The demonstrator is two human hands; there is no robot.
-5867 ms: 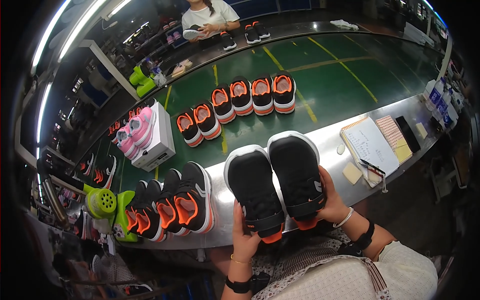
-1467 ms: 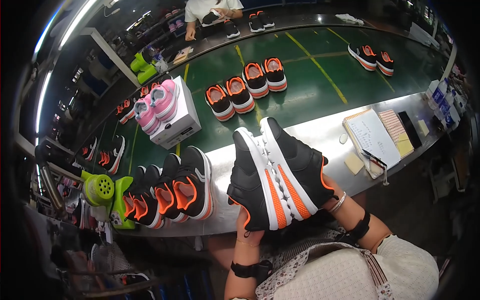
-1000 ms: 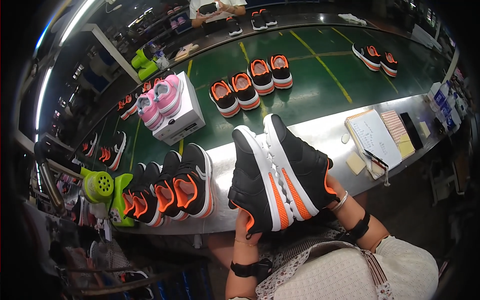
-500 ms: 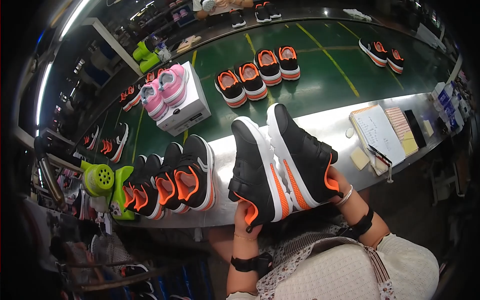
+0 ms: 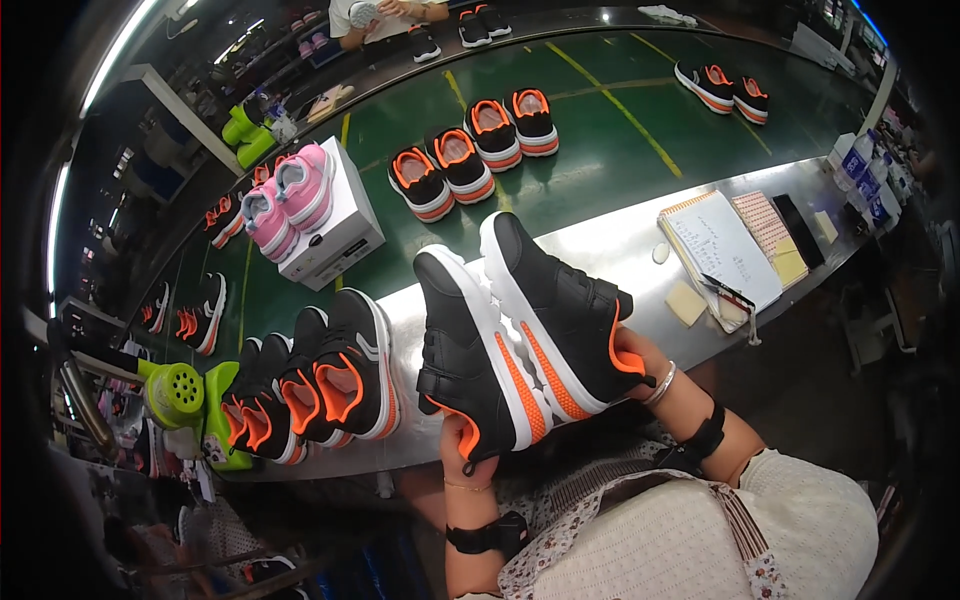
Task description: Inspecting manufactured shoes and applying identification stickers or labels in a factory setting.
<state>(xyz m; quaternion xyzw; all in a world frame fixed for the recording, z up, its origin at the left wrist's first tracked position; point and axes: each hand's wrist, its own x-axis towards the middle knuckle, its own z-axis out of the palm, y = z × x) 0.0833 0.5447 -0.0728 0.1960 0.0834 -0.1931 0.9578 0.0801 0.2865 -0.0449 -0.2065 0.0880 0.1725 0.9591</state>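
Two black sneakers with white soles and orange heels are held up side by side, their soles turned toward each other. My left hand (image 5: 457, 446) is inside the heel opening of the left sneaker (image 5: 458, 345), with its fingers mostly hidden. Likewise, my right hand (image 5: 640, 358) reaches into the opening of the right sneaker (image 5: 565, 305) and grips it from within. The soles nearly touch along their length. Left of them, on the metal table edge (image 5: 440, 455), stands a row of black and orange sneakers (image 5: 355, 365).
Beyond is a green conveyor belt (image 5: 590, 110) carrying black-orange sneaker pairs (image 5: 490, 135) and a white shoebox (image 5: 345, 220) topped by pink sneakers (image 5: 300, 190). A notebook (image 5: 720, 250) with a pen lies at right; a lime-green device (image 5: 180, 390) is at left. Across the belt, a person's hands (image 5: 395, 8) handle a shoe.
The whole view has shifted, so things appear further left. Both sneakers stay in my hands at nearly the same angle, soles facing each other.
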